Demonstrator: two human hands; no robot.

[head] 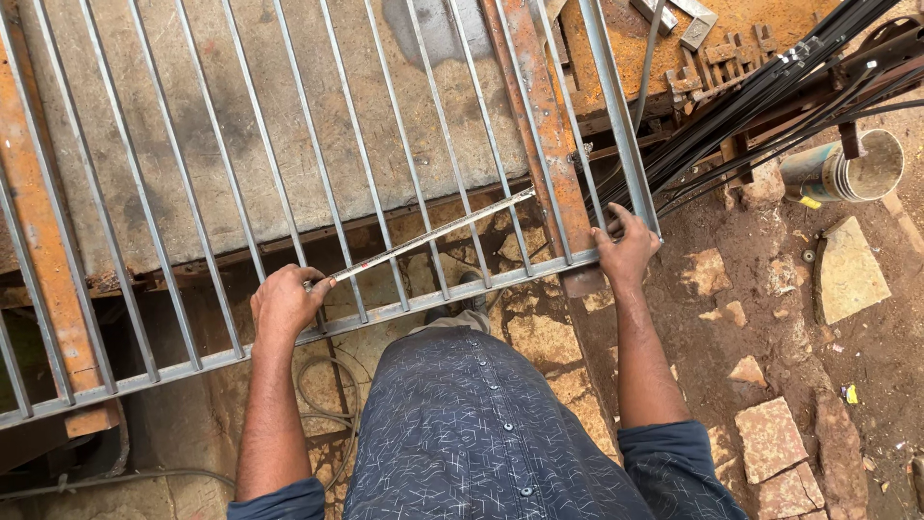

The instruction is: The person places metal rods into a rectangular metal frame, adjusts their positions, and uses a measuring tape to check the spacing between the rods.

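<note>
A: What is the left hand point(284, 306) doing?

B: It is curled shut around the near end of a long steel ruler point(433, 236), with the knuckles up. The ruler runs away from that hand, up and to the right, lying across several bars of a grey metal grille point(289, 164).

A: And the right hand point(626, 252)?

B: It is clamped on the near right corner of the grille, fingers wrapped over the frame where the bottom rail meets the side rail. The two hands are well apart, both at the grille's near edge.

A: What does the grille lie on?

B: Rusty orange steel beams point(539, 125) pass under it; one runs just beyond the right hand, another sits far to the left of the left hand. Under the bars there is a grey concrete slab point(318, 106).

A: Anything else close by?

B: A bundle of thin black rods point(760, 96) slants away beyond the right hand, and a short pipe piece point(847, 169) lies further right on the dirt. Broken stone pieces point(770, 438) lie on the ground beside the right forearm. A hose point(318, 385) loops below the left hand.
</note>
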